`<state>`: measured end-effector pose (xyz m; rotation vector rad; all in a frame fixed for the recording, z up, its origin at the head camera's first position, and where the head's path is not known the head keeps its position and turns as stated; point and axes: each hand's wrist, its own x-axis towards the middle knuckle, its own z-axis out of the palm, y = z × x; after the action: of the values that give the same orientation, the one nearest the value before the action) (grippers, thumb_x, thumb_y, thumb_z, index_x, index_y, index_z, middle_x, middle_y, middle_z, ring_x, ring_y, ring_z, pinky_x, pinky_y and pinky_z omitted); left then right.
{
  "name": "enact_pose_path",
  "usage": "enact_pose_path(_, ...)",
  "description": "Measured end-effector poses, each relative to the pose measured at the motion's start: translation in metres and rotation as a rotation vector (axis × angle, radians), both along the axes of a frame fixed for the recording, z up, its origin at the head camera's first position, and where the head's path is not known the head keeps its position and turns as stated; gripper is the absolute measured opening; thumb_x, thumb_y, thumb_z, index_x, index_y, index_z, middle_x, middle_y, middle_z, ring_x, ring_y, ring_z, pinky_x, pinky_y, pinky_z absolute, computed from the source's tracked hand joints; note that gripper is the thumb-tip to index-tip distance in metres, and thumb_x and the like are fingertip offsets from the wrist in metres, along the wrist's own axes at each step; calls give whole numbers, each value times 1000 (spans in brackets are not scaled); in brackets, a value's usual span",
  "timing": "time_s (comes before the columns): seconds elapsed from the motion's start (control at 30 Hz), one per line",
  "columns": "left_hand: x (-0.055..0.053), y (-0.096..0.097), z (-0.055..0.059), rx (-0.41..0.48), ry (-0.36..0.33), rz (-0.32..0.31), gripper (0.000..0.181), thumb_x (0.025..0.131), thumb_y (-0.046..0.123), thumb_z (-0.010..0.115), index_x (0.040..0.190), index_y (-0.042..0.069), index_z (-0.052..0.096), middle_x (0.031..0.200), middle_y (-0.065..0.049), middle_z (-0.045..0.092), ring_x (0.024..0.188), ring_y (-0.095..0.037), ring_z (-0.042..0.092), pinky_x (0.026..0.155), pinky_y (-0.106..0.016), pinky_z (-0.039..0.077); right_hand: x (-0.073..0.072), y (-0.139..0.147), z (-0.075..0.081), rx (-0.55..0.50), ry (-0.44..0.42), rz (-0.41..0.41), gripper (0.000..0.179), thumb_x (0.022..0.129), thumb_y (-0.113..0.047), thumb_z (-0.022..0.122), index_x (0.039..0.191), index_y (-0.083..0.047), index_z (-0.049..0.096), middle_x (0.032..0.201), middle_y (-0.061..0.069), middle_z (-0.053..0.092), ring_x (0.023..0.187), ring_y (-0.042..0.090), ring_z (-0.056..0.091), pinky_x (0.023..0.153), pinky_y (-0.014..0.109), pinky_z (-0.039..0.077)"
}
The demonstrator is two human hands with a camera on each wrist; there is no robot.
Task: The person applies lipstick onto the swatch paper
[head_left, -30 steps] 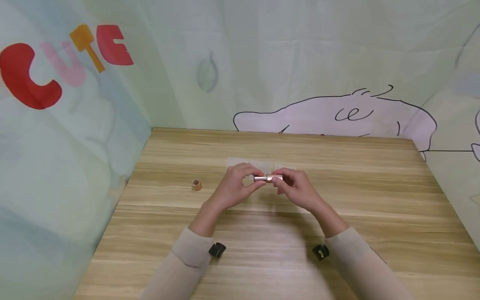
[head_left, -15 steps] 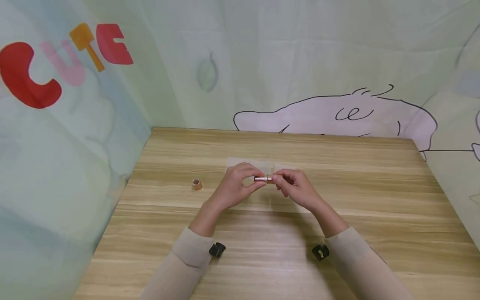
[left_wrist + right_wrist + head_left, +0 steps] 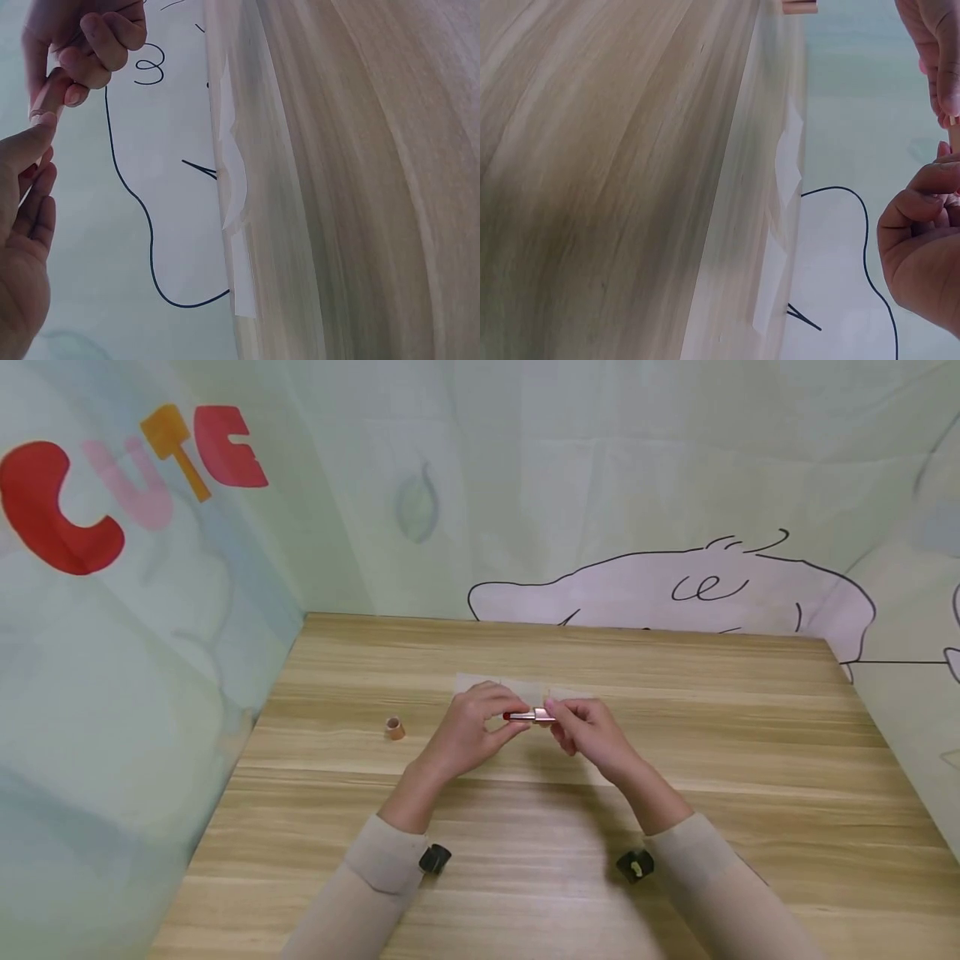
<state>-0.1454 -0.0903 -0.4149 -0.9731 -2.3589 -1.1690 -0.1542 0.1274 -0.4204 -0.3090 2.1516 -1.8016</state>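
Observation:
A lipstick (image 3: 523, 717) with a rose-gold tube lies level between both hands in the head view, its red tip showing at the left end. My left hand (image 3: 480, 727) pinches the middle of the tube between thumb and fingers. At the other end my right hand (image 3: 592, 735) grips the base with thumb and curled fingers, hiding part of it. The left wrist view has the lipstick's base (image 3: 51, 96) between the two hands. A short copper-coloured cap (image 3: 394, 728) stands on the table, left of the left hand, with its opening up.
Whitish paper-like pieces (image 3: 474, 682) lie flat on the wooden table (image 3: 675, 860) just beyond the hands. Behind the table's far edge hangs a pale printed backdrop (image 3: 525, 485), which also runs along the left side.
The red tip has come out at the tube's left end. My right hand's fingers have shifted and turned at the base. The left hand and the cap stay in place.

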Motion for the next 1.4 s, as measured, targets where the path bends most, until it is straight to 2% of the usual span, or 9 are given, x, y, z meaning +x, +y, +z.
enact_pose_path(0.1,0,1,0,2,17,5,18,83,7,84,99,2,78,95,-4,74,88,-15,65,84,-26,55,1,-2,1,-45,-36,-18,42,107,-28,53,89,7,67,64,2,50,53,10,41,51,22,36)
enact_pose_path(0.23,-1,1,-2,25,39,11,19,82,7,85,99,2,78,94,-5,74,88,-15,66,83,-27,55,3,-6,3,-125,-76,-40,39,106,-28,54,85,0,69,64,2,51,53,10,42,51,22,35)
enact_pose_path(0.47,-1,0,-3,48,40,43,19,82,8,85,98,3,77,95,-5,75,92,-16,68,88,-26,55,8,-15,4,-316,-149,-104,25,105,-21,56,89,-7,69,75,3,62,54,10,51,53,21,45)
enact_pose_path(0.63,0,-1,-2,53,23,66,22,81,10,86,100,4,77,97,-4,75,95,-16,68,90,-28,54,9,-17,3,-349,-128,-131,15,103,-15,59,94,-8,69,79,2,65,57,10,55,55,20,48)
enact_pose_path(0.8,0,-4,-4,44,-6,87,38,75,19,91,107,4,76,105,-6,75,101,-19,68,95,-30,53,10,-19,4,-363,-127,-207,16,103,-13,59,90,-10,68,79,0,65,59,10,56,58,20,50)
enact_pose_path(0.97,0,-14,-5,7,-25,137,51,71,26,94,112,5,74,112,-6,73,107,-20,67,98,-32,52,9,-18,5,-379,-134,-270,18,102,-13,60,87,-12,69,76,-1,65,56,9,56,56,19,49)
enact_pose_path(1.23,3,-31,-10,-152,-145,196,56,78,35,89,120,4,71,120,-7,68,112,-23,64,100,-37,52,7,-17,5,-368,-122,-311,15,102,-15,62,90,-9,69,77,0,64,56,10,55,55,19,49)
enact_pose_path(1.4,2,-41,-16,-202,-233,215,57,81,35,87,124,3,69,125,-8,66,117,-26,62,102,-41,51,6,-17,5,-373,-115,-326,13,102,-16,63,94,-8,69,77,1,63,56,11,55,54,19,49)
